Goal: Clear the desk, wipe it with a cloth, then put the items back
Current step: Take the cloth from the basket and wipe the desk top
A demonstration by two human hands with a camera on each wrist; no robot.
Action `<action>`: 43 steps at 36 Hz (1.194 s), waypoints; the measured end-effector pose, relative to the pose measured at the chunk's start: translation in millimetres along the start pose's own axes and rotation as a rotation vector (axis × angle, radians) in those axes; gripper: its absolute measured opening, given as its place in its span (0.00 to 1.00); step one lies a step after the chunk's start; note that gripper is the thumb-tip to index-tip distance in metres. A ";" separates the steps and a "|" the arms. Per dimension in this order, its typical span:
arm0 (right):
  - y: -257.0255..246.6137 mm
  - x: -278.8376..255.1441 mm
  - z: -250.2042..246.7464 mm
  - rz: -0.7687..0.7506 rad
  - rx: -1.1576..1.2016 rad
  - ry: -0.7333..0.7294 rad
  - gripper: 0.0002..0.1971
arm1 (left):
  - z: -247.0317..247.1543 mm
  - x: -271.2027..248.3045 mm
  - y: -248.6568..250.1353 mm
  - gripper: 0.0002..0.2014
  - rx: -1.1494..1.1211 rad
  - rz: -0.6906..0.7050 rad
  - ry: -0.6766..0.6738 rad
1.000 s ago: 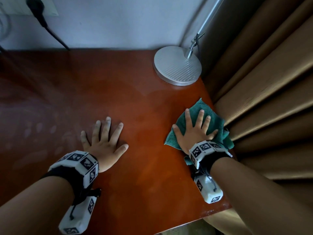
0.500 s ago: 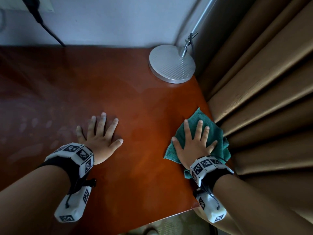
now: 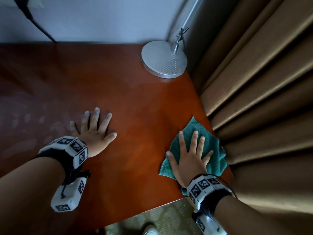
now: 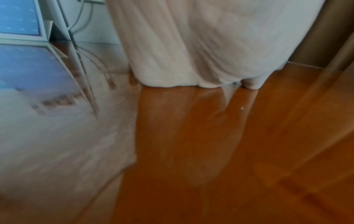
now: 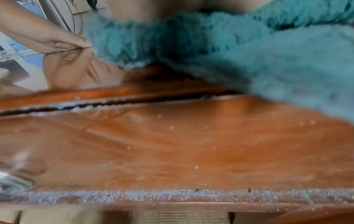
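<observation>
Teal cloth [image 3: 217,158] lies flat on the wooden desk [image 3: 144,102], by its right edge and near the front right corner. The right hand [image 3: 189,160] presses down on it, fingers straight and spread. The left hand [image 3: 94,134] rests flat on bare wood near the front edge, fingers spread too. A round silver lamp base [image 3: 163,60] stands in the back right corner, beside the brown curtain [image 3: 262,85].

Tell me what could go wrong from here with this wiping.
The cloth under the right hand lies at the right edge of the desk, beside the curtain; it may snag the folds or slip off. A forward stroke could knock the lamp base at the far corner.
</observation>
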State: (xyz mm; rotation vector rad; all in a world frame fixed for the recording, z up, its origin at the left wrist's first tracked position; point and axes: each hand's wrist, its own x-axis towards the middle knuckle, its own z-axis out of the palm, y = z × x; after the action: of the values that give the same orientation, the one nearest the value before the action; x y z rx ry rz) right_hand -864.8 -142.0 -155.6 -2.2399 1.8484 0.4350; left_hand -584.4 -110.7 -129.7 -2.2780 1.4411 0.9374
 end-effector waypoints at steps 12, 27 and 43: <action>15.2 -28.9 12.9 -0.099 0.002 0.018 0.38 | 0.5 0.1 1.9 0.33 0.021 -0.015 0.028; 53.6 -28.2 13.6 -0.116 -0.070 0.022 0.31 | 1.6 1.7 1.0 0.34 0.014 -0.019 0.034; 86.9 -7.6 5.6 -0.112 -0.034 -0.013 0.35 | 1.1 1.7 2.6 0.34 0.019 -0.027 0.040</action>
State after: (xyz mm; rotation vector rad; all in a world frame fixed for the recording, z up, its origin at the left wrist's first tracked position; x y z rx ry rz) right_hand -951.9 -150.1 -155.7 -2.3425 1.7114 0.4635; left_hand -586.6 -112.5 -131.4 -2.3092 1.4252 0.8720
